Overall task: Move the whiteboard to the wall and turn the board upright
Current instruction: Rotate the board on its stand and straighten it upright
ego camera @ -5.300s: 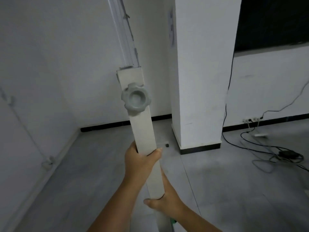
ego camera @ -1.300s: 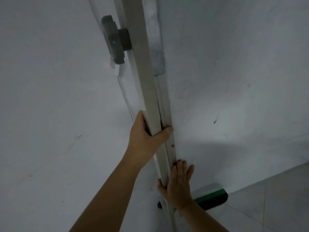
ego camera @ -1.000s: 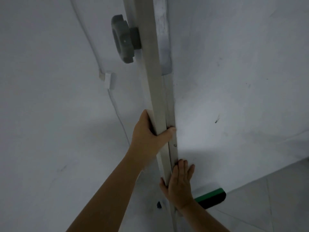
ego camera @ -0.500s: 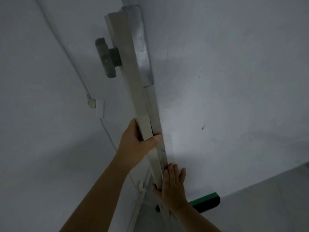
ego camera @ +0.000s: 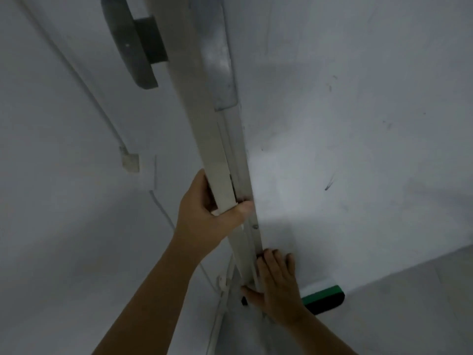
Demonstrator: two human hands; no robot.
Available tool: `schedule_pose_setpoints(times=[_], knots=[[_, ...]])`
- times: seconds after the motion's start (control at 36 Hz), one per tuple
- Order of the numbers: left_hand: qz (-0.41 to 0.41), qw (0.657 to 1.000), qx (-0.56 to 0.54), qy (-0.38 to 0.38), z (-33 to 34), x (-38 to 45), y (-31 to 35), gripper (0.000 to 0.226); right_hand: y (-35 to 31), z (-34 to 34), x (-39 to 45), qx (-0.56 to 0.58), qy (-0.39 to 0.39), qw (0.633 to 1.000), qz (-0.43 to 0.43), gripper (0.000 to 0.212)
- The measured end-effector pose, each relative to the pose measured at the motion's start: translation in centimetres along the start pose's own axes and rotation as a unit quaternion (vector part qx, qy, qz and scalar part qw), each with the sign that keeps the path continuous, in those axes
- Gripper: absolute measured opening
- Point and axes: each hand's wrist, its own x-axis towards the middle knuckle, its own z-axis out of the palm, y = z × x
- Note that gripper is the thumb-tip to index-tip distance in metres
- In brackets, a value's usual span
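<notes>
The whiteboard (ego camera: pixel 345 149) fills the right of the view, its white face smudged with dark marks. Its white stand post (ego camera: pixel 197 119) runs from top centre down to my hands, with a grey knob (ego camera: pixel 130 44) on its left side. My left hand (ego camera: pixel 207 219) is wrapped around the post, thumb across the front. Lower down, my right hand (ego camera: pixel 276 288) clasps the board's metal edge frame (ego camera: pixel 238 155), fingers flat on the board face. A green-and-black eraser (ego camera: pixel 323 298) sits at the board's bottom edge, right of my right hand.
The white wall (ego camera: pixel 64 201) is close on the left, with a cable (ego camera: pixel 84 78) running down it to a small white box (ego camera: pixel 131 162). Grey floor tiles (ego camera: pixel 422 303) show at lower right. A cable clip (ego camera: pixel 222 281) sits low by the post.
The view has drawn nearer to the post and knob, which now look larger and higher. Both hands keep the same grips, and the wall box has shifted right.
</notes>
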Motion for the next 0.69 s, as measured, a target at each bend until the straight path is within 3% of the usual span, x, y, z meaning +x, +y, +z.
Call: schedule_pose_setpoints(times=[0.08, 0.19, 0.28, 0.39, 0.69], knots=[[-0.021, 0.998, -0.061, -0.014, 0.6, -0.1, -0.6, 0.033, -0.4, -0.5, -1.8, 0.024, -0.009, 0.994, 0.109, 0.082], [-0.013, 0.993, -0.104, -0.057, 1.0, -0.7, -0.8, 0.038, -3.3, 0.2, -3.5, -0.021, -0.033, 0.955, 0.294, 0.124], [0.000, 0.991, -0.113, -0.073, 1.1, -1.0, -1.0, 0.034, -5.0, 1.7, -2.8, 0.015, 0.017, 0.919, 0.394, 0.142], [0.037, 0.988, -0.111, -0.102, 0.5, -0.4, -1.2, 0.035, -6.2, 3.0, -1.5, 0.047, 0.102, 0.898, 0.426, 0.109], [0.068, 0.986, -0.102, -0.112, -2.6, 5.0, -4.1, 0.036, -7.1, 9.8, 1.6, 0.047, 0.131, 0.880, 0.454, 0.089]])
